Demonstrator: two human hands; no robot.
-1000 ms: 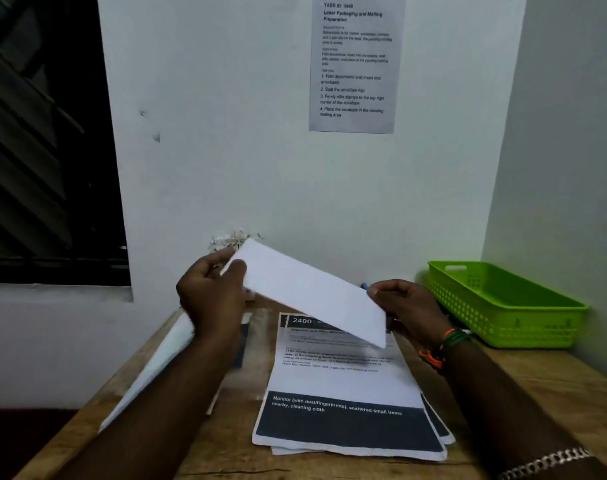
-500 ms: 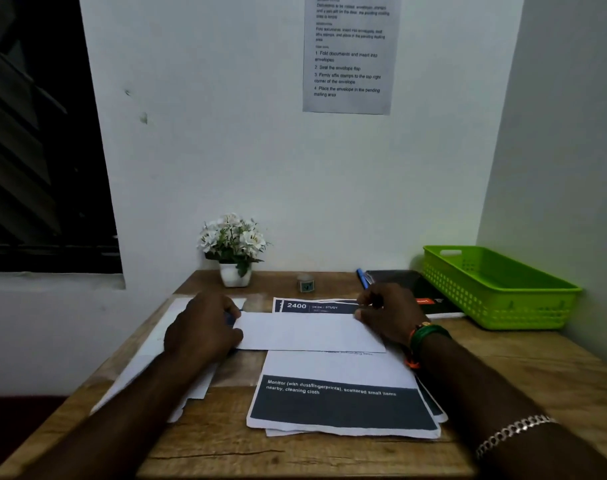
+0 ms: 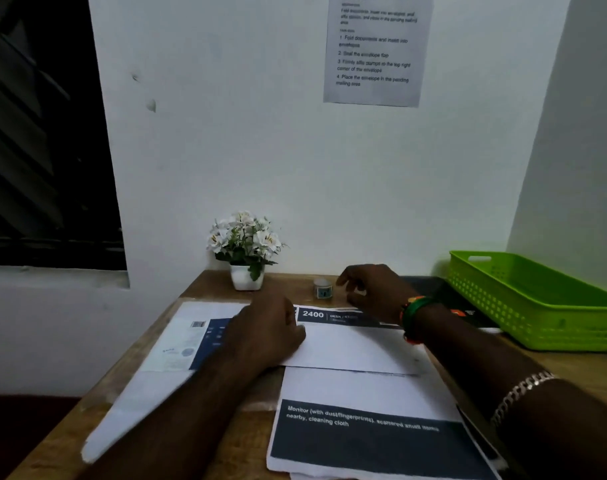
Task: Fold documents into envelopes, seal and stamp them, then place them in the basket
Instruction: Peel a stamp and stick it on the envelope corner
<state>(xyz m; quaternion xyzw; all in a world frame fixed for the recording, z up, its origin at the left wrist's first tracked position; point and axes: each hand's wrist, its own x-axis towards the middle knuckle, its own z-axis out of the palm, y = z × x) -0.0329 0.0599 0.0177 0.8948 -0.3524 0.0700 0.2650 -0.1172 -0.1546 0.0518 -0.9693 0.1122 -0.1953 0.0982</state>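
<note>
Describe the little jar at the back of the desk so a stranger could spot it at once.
Start at the flower pot against the wall, then look right along the desk's back edge. The little jar stands there alone, just left of the right hand. It is the only small capped container, with a blue-green label.

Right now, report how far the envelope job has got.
Done: a white envelope lies flat on the printed documents; whether it is filled or sealed cannot be seen. In hand: the left hand pins its left end, while the right hand reaches, open, toward a small jar. Left: no stamp shows, and the green basket appears empty.
</note>
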